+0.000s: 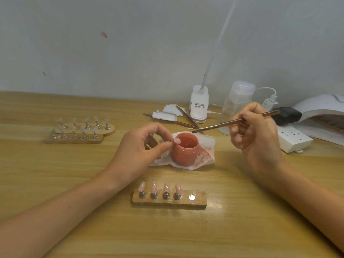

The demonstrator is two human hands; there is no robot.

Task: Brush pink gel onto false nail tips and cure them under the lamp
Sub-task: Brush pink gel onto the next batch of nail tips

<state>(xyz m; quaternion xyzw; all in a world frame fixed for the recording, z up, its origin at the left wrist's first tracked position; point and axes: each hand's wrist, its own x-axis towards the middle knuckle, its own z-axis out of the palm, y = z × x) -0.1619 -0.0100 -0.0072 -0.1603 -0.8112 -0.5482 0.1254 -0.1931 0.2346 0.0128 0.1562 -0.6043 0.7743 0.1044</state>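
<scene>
**A:** What shows from the head camera?

**B:** Two hands over the worktop (55, 164). The left hand (141, 146) pinches one nail tip (177, 140) between thumb and first finger. The fingers hide what is under the tip.

**A:** And the other hand?

**B:** The right hand (255, 131) is curled round a brush (232, 122), like holding a pencil.

**A:** Which way does the brush lie?

**B:** It is long and thin. It runs from the right hand out to that hand's left and a bit down. Its brushing end hangs just above the far edge of the jar of pink gel (185, 148).

**A:** Where is the nail tip from that end?

**B:** Just left of it and a little lower, by the jar's left edge. They are near but apart. The right hand is the one that must close that gap, I think. I cannot tell if the brush has gel on it.

**A:** What else matters?

**B:** The wooden holder (200, 201) sits nearer the person than both hands. It has four pink tips (154, 188) and one bare spot. The lamp (316, 106) is beyond the right hand, on its right.
</scene>
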